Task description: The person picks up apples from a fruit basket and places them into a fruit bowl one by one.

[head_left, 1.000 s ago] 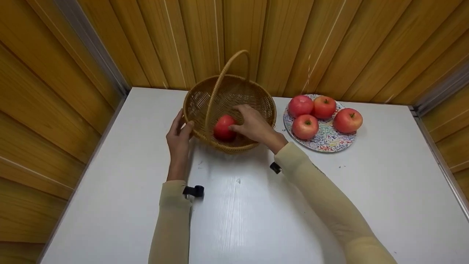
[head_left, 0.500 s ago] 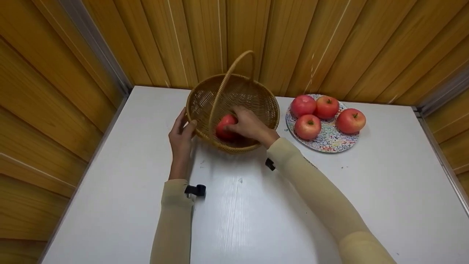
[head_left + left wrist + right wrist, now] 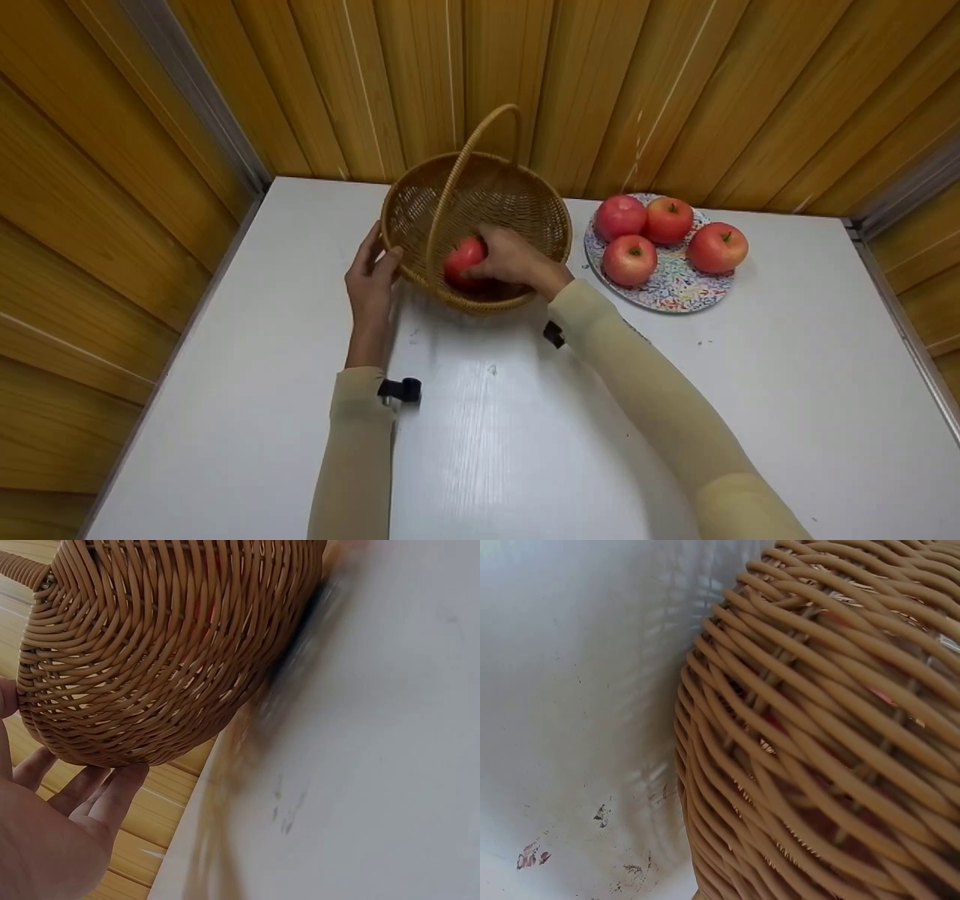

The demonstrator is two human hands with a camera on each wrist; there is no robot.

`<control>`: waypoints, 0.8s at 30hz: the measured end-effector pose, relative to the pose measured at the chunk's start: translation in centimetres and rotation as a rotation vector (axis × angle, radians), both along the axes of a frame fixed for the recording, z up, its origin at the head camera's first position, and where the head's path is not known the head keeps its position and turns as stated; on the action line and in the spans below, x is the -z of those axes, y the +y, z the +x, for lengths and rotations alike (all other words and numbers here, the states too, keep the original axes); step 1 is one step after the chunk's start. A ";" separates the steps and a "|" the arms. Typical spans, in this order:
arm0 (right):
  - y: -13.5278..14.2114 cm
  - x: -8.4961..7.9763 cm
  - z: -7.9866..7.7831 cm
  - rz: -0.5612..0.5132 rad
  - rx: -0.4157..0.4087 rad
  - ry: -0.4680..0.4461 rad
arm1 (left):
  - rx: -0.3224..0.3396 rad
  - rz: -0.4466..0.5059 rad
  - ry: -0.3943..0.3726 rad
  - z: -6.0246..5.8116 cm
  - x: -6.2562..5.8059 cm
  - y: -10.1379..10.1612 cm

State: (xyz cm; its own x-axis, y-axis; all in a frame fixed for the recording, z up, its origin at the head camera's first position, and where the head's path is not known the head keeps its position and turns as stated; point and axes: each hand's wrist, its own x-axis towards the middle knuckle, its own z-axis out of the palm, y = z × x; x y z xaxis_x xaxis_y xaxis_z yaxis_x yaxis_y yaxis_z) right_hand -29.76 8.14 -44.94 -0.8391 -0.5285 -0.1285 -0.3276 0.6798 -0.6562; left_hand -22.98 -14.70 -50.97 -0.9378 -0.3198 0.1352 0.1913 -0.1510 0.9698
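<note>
A brown wicker basket [image 3: 409, 199] with an arched handle [image 3: 450, 187] stands at the back of the white table. My left hand [image 3: 369, 281] holds its left side, thumb at the rim and fingers along the outside wall. In the left wrist view the fingertips of that hand [image 3: 64, 836] touch the woven wall. Inside the basket lies a red apple [image 3: 463, 259], and my right hand [image 3: 514, 259] grips it from the right side. The far fingers are partly hidden. The right wrist view is mostly the basket's outer weave [image 3: 817, 727], with red showing through the gaps.
Right of the basket, a round speckled plate [image 3: 675, 289] bears several red apples [image 3: 630, 260]. Wood-pattern panels [image 3: 585, 90] rise behind and beside the white table [image 3: 480, 435].
My right hand has closed in on the apple in the basket, its thumb now lying over the apple's side. The apple has tilted slightly. The left hand keeps its place on the basket.
</note>
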 end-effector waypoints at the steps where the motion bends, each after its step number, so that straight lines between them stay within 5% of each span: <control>1: 0.1 0.0 0.0 0.006 -0.006 -0.003 | 0.001 0.003 0.002 0.0 0.0 0.0; 13: 0.9 -0.4 -0.2 0.086 -0.068 -0.048 | 0.002 0.018 -0.001 0.0 -0.1 -0.1; 24: 1.2 -0.2 0.1 0.028 -0.090 0.039 | 0.010 0.020 0.001 -0.1 0.0 -0.1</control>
